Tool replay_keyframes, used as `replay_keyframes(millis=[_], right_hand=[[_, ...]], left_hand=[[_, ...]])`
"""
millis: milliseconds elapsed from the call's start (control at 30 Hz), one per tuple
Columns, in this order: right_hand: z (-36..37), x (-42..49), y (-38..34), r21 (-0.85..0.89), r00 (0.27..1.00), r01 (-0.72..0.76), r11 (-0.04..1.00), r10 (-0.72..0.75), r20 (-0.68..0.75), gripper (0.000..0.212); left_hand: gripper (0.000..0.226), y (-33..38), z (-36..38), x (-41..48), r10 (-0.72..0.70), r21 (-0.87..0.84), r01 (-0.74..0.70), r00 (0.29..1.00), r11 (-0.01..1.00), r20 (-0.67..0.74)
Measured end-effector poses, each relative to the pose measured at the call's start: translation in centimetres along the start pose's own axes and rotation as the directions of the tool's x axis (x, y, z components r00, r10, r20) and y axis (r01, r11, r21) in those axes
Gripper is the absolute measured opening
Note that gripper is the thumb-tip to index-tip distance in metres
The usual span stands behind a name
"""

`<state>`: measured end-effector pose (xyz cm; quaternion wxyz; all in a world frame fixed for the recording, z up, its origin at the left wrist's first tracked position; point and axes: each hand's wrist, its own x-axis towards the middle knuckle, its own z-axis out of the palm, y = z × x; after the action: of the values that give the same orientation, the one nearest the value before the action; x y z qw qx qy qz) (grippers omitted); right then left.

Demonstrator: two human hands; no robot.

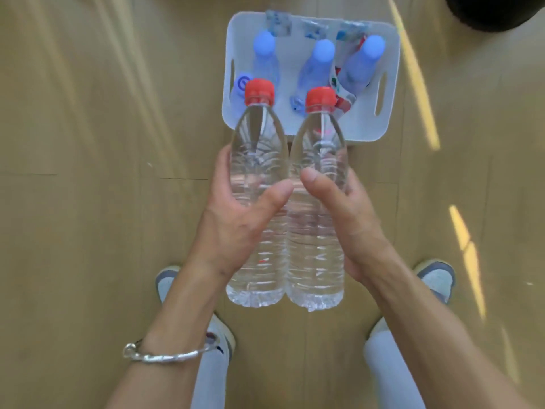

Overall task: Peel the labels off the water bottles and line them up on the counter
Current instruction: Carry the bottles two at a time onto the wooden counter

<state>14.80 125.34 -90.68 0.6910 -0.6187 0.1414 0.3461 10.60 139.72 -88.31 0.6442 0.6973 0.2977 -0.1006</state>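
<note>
My left hand [236, 214] grips a clear, label-free water bottle with a red cap [258, 160]. Beside it my right hand [345, 214] grips a second clear red-capped bottle [320, 149], also bare of any label. The two bottles are held side by side, touching, above the wooden floor. Beyond them a white tray [374, 125] holds three blue-capped bottles: left [265, 60], middle [317, 69], right [361, 66]. A peeled red-and-white label [342, 93] lies in the tray between the middle and right bottles.
Peeled blue labels [278, 23] lie along the tray's far edge. My two shoes [165, 283] [436, 278] stand on the wooden floor [88, 172] below the bottles. A dark object [498, 10] sits at the top right corner. A silver bangle [165, 354] circles my left wrist.
</note>
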Motion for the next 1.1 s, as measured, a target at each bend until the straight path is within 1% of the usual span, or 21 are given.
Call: replay_keyframes(millis=[100, 133, 200, 233, 300, 400, 433, 533, 567, 600, 667, 733, 833, 900, 967, 1033, 1100], right_hand=[[-0.1, -2.3, -1.5, -0.073, 0.996, -0.085, 0.994, 0.082, -0.032, 0.043], [0.0, -2.9, -2.1, -0.104, 0.994, -0.105, 0.989, 0.101, -0.041, 0.043], [0.2, -3.9, -3.5, -0.145, 0.990, -0.133, 0.981, 0.126, -0.056, 0.039], [0.6, -4.3, -4.5, -0.160, 0.989, -0.141, 0.977, 0.133, -0.061, 0.037], [1.3, -4.8, -6.7, -0.188, 0.991, -0.124, 0.974, 0.113, -0.069, 0.038], [2.8, -5.6, -11.0, -0.193, 0.996, -0.068, 0.979, 0.057, -0.063, 0.049], [3.2, -5.9, -12.8, -0.199, 0.997, -0.048, 0.979, 0.036, -0.063, 0.049], [4.5, -7.3, -18.9, -0.242, 0.998, 0.019, 0.970, -0.033, -0.054, 0.044], [5.0, -8.0, -21.2, -0.258, 0.997, 0.046, 0.965, -0.060, -0.050, 0.042], [5.5, -8.7, -23.5, -0.272, 0.995, 0.074, 0.960, -0.089, -0.042, 0.043], [6.6, -10.5, -28.8, -0.293, 0.989, 0.133, 0.947, -0.145, -0.019, 0.051], [7.5, -12.5, -34.9, -0.335, 0.973, 0.217, 0.917, -0.231, -0.004, 0.057], [8.8, -15.7, -45.0, -0.393, 0.934, 0.337, 0.855, -0.358, 0.022, 0.057], [9.7, -18.4, -52.1, -0.413, 0.892, 0.425, 0.805, -0.451, 0.038, 0.057], [10.9, -21.3, -59.2, -0.443, 0.839, 0.508, 0.739, -0.540, 0.061, 0.058], [12.1, -24.6, -66.6, -0.477, 0.763, 0.607, 0.636, -0.634, 0.125, 0.058], [12.9, -28.2, -73.4, -0.501, 0.674, 0.693, 0.519, -0.714, 0.192, 0.056]], left_hand=[[0.064, 1.4, -0.2, -2.1, -0.114, 0.028, 0.114, 0.993, 0.993, -0.003], [0.069, 2.0, -0.1, -2.6, -0.162, 0.039, 0.162, 0.987, 0.986, -0.003], [0.087, 3.7, 0.0, -3.6, -0.241, 0.031, 0.241, 0.971, 0.970, -0.006], [0.090, 4.7, 0.0, -4.0, -0.263, 0.036, 0.264, 0.965, 0.964, -0.016], [0.083, 6.7, -0.5, -4.5, -0.254, 0.070, 0.257, 0.966, 0.964, -0.046], [0.100, 10.7, -1.9, -4.7, -0.227, 0.092, 0.232, 0.972, 0.968, -0.061], [0.100, 12.6, -2.2, -4.9, -0.206, 0.102, 0.211, 0.977, 0.972, -0.059], [0.076, 19.1, -3.4, -5.5, -0.102, 0.133, 0.110, 0.993, 0.985, -0.066], [0.075, 21.5, -3.9, -5.7, -0.077, 0.149, 0.085, 0.995, 0.985, -0.060], [0.083, 24.0, -4.4, -6.2, -0.058, 0.163, 0.065, 0.997, 0.984, -0.048], [0.101, 29.5, -5.5, -7.4, -0.023, 0.195, 0.032, 0.999, 0.980, -0.049], [0.100, 35.9, -6.6, -8.8, 0.056, 0.242, -0.042, 0.997, 0.969, -0.052], [0.098, 46.5, -7.9, -10.8, 0.181, 0.284, -0.152, 0.981, 0.947, -0.076], [0.095, 53.9, -8.6, -12.8, 0.261, 0.277, -0.227, 0.961, 0.934, -0.092], [0.084, 61.3, -9.3, -15.5, 0.356, 0.272, -0.318, 0.929, 0.908, -0.101], [0.070, 68.4, -10.1, -18.3, 0.455, 0.287, -0.411, 0.884, 0.865, -0.106], [0.071, 74.8, -11.1, -20.9, 0.557, 0.293, -0.509, 0.823, 0.809, -0.107]])
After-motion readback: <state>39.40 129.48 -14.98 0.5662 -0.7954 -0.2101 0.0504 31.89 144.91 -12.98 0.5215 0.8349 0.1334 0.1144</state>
